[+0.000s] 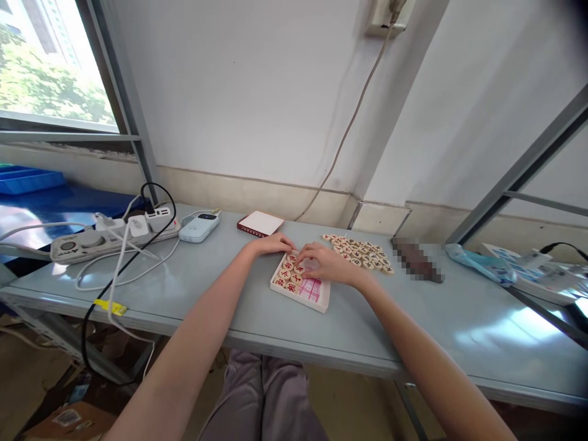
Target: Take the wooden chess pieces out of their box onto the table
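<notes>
A white box (299,298), partly filled with Chinese chess pieces (281,282), is set on the grey table (358,324). The right hand (327,263) is curled over them and the left hand (275,244) laid at the far corner; whether either grips anything cannot be told. Beyond, loose pieces (362,251) are clustered at right.

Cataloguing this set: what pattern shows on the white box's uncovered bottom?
Pink grid lines on the box bottom, clearest in the head view.

Both forearms (214,300) are bare, and the trousers (239,398) seem greyish mauve.
</notes>
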Available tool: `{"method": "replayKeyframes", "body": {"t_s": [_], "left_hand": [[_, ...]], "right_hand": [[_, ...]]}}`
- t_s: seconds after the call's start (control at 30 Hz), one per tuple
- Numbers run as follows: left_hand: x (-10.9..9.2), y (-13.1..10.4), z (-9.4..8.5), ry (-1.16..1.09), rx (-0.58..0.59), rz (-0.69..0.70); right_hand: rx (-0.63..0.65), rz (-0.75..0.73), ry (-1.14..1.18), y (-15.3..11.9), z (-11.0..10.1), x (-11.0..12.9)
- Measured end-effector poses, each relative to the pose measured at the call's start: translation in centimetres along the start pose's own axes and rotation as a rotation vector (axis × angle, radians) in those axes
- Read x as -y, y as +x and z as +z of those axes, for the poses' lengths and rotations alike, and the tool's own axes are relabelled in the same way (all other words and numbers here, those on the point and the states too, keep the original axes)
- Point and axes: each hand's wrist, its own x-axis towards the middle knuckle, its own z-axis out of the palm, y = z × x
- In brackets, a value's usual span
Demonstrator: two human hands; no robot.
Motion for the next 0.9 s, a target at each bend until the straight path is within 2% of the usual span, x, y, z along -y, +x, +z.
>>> {"method": "replayKeyframes", "body": {"t_s": [0.13,0.23,0.33,0.37,0.43,0.57,0.77,0.9], "left_hand": [[0.1,0.0,0.0,0.002,-0.003,-0.004],[0.1,0.1,0.0,-0.028,-0.001,-0.026],[0.0,0.1,0.0,-0.057,-0.005,-0.057],[-0.1,0.0,0.0,-0.061,-0.006,-0.061],[-0.2,-0.1,0.0,-0.063,-0.008,-0.064],[-0.4,-0.3,0.1,-0.069,-0.012,-0.073],[-0.5,-0.2,0.1,-0.054,-0.018,-0.065],[-0.3,-0.1,0.0,-0.057,-0.007,-0.055]], "right_hand": [[-0.039,-0.004,-0.010,-0.1,-0.2,-0.1],[-0.095,0.026,0.028,-0.5,-0.9,-1.4],[-0.274,0.124,0.035,-0.8,-1.6,-3.8],[-0.356,0.176,0.007,-0.9,-1.7,-4.8],[-0.439,0.287,-0.101,-1.0,-1.5,-6.6],[-0.409,0.418,-0.325,-1.1,-0.3,-9.0],[-0.370,0.396,-0.503,-1.4,0.4,-9.5],[-0.292,0.375,-0.580,-1.5,0.3,-9.4]]}}
